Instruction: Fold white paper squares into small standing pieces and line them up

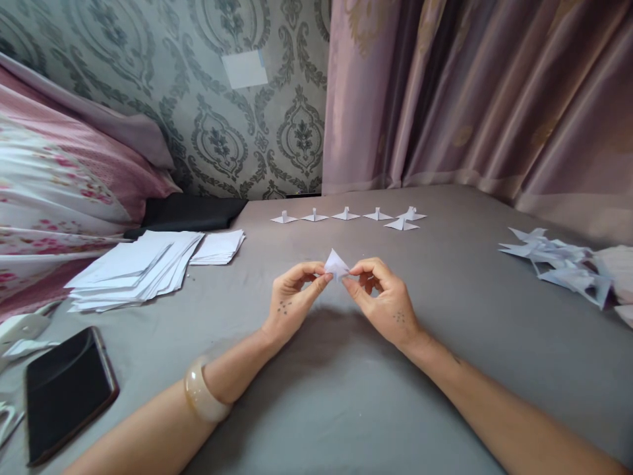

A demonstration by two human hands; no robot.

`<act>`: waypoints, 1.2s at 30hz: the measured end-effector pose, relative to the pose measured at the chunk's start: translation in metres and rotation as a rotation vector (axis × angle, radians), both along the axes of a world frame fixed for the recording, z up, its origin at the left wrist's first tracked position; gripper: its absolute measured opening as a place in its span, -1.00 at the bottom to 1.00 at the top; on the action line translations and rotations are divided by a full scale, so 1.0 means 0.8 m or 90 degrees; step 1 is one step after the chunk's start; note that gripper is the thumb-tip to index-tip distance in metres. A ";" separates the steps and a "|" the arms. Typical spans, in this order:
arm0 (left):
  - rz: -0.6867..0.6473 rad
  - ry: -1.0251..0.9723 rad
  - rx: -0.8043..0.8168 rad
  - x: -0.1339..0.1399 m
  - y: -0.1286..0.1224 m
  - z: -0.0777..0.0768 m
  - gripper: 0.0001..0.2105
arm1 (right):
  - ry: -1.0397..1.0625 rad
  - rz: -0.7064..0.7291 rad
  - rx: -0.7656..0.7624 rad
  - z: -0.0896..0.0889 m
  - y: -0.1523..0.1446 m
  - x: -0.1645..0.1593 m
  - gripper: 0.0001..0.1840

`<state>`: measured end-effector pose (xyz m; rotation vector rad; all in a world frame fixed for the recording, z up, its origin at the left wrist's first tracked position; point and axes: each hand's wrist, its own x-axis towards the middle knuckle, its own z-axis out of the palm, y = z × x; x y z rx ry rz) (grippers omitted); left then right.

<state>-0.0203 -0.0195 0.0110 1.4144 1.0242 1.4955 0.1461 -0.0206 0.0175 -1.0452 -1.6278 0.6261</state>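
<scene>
A small piece of folded white paper point(336, 263) is held up over the middle of the grey cloth surface point(316, 396), its pointed tip upward. My left hand point(297, 297) pinches its left corner between thumb and index finger. On the opposite corner, the thumb and fingertips of my right hand point(383, 297) pinch in the same way. Beyond the hands, several small folded paper figures point(345, 213) with flat pointed wings stand in a row. One more paper figure point(401, 224) sits just in front of the row's right end.
Stacks of white paper sheets point(133, 270) and smaller sheets point(217, 247) lie at left. A dark-screened tablet or phone point(69, 392) rests at the lower left, near a white power strip point(22, 330). At right is a pile of folded paper pieces point(558, 260). Curtains point(445, 99) hang behind.
</scene>
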 end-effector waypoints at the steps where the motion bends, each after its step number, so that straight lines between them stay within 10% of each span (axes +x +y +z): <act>1: -0.004 -0.008 0.000 0.000 0.000 0.000 -0.84 | 0.000 0.004 0.000 0.000 0.000 0.000 -0.88; 24: -0.055 -0.073 -0.094 0.005 -0.008 0.011 -0.76 | 0.132 0.135 -0.257 0.005 0.010 0.008 -0.75; 36: -0.129 -0.069 -0.173 0.001 -0.003 0.005 -0.80 | 0.050 0.172 -0.210 0.006 0.007 0.007 -0.79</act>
